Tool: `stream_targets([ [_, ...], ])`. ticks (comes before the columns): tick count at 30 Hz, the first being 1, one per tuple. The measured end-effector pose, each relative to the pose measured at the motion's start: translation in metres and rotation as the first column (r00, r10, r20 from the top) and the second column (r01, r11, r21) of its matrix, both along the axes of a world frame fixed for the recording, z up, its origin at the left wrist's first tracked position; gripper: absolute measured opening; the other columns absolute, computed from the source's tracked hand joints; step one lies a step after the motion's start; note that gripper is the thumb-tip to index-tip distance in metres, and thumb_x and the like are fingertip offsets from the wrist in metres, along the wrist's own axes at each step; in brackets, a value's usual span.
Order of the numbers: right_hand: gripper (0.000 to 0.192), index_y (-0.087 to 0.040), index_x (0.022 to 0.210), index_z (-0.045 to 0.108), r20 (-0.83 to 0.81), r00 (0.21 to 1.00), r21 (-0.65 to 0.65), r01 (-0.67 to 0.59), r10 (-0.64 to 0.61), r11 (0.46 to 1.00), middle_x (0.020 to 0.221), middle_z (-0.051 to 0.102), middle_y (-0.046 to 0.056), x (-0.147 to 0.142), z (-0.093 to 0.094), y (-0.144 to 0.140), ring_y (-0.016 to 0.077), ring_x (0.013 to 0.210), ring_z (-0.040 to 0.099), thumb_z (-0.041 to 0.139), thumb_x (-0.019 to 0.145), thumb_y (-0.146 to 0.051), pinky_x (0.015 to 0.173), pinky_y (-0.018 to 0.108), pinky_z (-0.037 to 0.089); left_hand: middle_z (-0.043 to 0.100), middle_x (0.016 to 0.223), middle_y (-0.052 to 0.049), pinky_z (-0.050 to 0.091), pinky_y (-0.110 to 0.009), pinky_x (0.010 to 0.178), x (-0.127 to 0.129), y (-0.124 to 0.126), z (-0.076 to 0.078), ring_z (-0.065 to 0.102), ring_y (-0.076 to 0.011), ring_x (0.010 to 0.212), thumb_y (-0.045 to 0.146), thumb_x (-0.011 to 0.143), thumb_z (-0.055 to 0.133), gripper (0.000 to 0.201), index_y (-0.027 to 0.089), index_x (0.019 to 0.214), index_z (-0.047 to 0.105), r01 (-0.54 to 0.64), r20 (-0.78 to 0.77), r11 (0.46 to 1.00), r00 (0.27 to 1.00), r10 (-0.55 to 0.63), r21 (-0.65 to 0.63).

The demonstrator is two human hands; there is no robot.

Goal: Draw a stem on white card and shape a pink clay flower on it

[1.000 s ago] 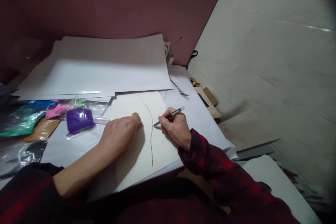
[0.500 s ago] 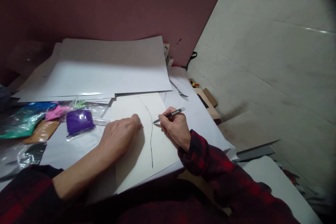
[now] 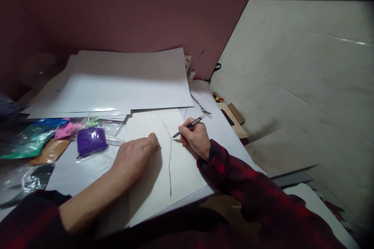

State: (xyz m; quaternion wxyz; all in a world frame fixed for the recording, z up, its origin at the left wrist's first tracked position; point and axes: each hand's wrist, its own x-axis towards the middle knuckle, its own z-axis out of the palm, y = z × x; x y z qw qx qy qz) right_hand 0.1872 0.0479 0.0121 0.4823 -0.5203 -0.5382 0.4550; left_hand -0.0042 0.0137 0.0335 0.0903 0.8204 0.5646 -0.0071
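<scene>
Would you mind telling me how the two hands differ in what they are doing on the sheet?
The right hand grips a pen, tip at the drawn curve; the left hand holds nothing. The left hand lies flat, palm down, left of the curve; the right hand is curled, right of it. The right wrist shows a red plaid sleeve; the left forearm is bare. Both rest on the cream sheet.

My right hand (image 3: 195,138) has carried the pen (image 3: 188,127) a little up along the drawn curve (image 3: 170,151), toward the upper middle of the frame.
</scene>
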Motion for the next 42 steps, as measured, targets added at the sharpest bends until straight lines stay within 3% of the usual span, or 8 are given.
stream_targets([
  [10, 0.017, -0.019, 0.065, 0.051, 0.022, 1.000, -0.004, -0.019, 0.019, 1.000, 0.042, 0.051, -0.007, -0.0003, -0.0056, -0.0046, 0.0070, 0.033, 0.046, 0.065, 0.072, -0.025, 0.034, 0.017, 0.039, 0.071, 0.080, -0.009, 0.029, -0.031, 0.053, -0.0014, 0.0010, -0.0040, 0.062, -0.0217, 0.064, 0.024, 0.093, 0.029, 0.025, 0.019, 0.096, 0.053, -0.014, 0.004, 1.000, 1.000, 0.014, -0.015],
  [42, 0.013, -0.018, 0.060, 0.053, 0.094, 0.992, 0.015, -0.084, 0.083, 0.996, 0.044, 0.052, -0.006, 0.0012, -0.0014, -0.0069, 0.0069, 0.039, 0.044, 0.062, 0.069, -0.017, 0.038, 0.018, 0.036, 0.070, 0.078, -0.008, 0.028, -0.032, 0.053, -0.0002, 0.0005, -0.0005, 0.061, -0.0250, 0.064, 0.022, 0.093, 0.029, 0.023, 0.020, 0.094, 0.052, -0.004, -0.012, 1.000, 1.000, 0.004, -0.008],
])
